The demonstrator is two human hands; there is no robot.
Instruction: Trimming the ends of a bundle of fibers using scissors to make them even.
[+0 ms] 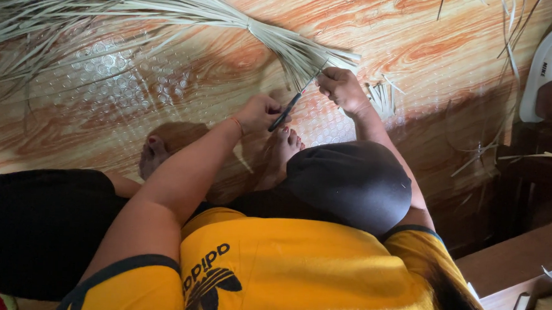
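Gripping dark-handled scissors (288,108), the left hand (260,113) is closed around the handles, blades angled up toward 1 o'clock. Blade tips meet the gathered end of a bundle of pale dried leaf strips (171,8). The right hand (341,89), at 2 o'clock from the left, is pinched shut on that gathered end; exact finger placement cannot be told. The two hands sit near each other, not touching. From the pinch the strips fan out toward 10 o'clock across the wood-patterned floor sheet (417,49). A small heap of cut strip ends (384,99) lies just beside the right hand at 3 o'clock. Bare feet (282,155) rest at 6 o'clock below the hands. A white sandal (550,68) lies well apart at 3 o'clock.
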